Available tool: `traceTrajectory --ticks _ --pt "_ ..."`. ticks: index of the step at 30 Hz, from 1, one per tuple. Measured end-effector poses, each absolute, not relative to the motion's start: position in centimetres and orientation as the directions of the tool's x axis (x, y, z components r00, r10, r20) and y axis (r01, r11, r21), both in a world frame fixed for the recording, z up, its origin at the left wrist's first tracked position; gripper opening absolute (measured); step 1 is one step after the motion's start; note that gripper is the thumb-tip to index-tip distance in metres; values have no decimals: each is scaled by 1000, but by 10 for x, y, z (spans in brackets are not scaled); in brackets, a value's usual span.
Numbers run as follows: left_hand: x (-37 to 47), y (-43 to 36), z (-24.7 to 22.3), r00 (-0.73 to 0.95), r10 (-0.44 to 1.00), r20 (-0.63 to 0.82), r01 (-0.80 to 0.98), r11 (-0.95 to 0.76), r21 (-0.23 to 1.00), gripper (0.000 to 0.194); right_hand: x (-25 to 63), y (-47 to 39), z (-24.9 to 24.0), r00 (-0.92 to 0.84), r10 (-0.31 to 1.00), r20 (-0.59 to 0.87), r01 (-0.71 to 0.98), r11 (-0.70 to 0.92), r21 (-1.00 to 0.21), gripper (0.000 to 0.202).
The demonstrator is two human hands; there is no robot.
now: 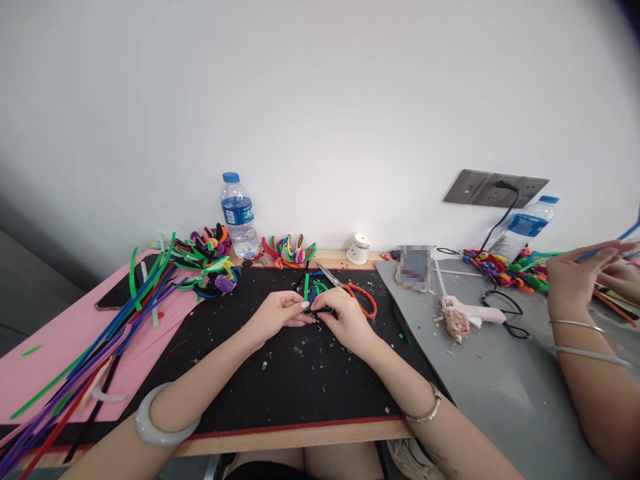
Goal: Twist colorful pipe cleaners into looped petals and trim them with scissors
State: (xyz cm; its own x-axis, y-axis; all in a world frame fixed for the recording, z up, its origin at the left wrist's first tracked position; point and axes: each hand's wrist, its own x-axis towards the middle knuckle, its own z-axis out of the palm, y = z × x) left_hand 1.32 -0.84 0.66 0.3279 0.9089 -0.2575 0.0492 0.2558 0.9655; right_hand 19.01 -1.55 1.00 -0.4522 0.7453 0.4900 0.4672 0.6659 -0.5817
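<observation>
White wall (pixel 320 120) stands behind a desk spread with a black, red-edged mat (pixel 260 387). Just left of the steel scissors with orange handles (pixel 345 287), both hands work at a small bundle of green and blue fuzzy stems (pixel 319 289). The left hand (pixel 280 312) has thumb and fingers pinched narrowly at its near end; the right hand (pixel 346 321) grips a short black fuzzy strand (pixel 325 310) there between fingertips. Behind the scissors are a multicoloured fuzzy cluster (pixel 290 251), to their left, and a small white cup (pixel 359 248) whose dark markings are illegible. Farther left of them stands a clear plastic bottle with a blue cap (pixel 239 217), its blue label bearing white characters too small to read surely. Right of the scissors lies a pale pink glue gun (pixel 473 310); beyond it, another person's hand (pixel 575 277) holds a blue strand (pixel 593 253).
</observation>
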Motion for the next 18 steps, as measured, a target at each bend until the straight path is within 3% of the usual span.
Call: traceTrajectory --ticks 8,18 --pt "13 -9 3 366 892 -265 114 240 964 33 189 -19 12 -509 735 448 560 678 -476 8" --pt "14 -7 -3 446 878 -174 218 82 973 24 190 -14 8 -602 692 399 390 691 -609 16"
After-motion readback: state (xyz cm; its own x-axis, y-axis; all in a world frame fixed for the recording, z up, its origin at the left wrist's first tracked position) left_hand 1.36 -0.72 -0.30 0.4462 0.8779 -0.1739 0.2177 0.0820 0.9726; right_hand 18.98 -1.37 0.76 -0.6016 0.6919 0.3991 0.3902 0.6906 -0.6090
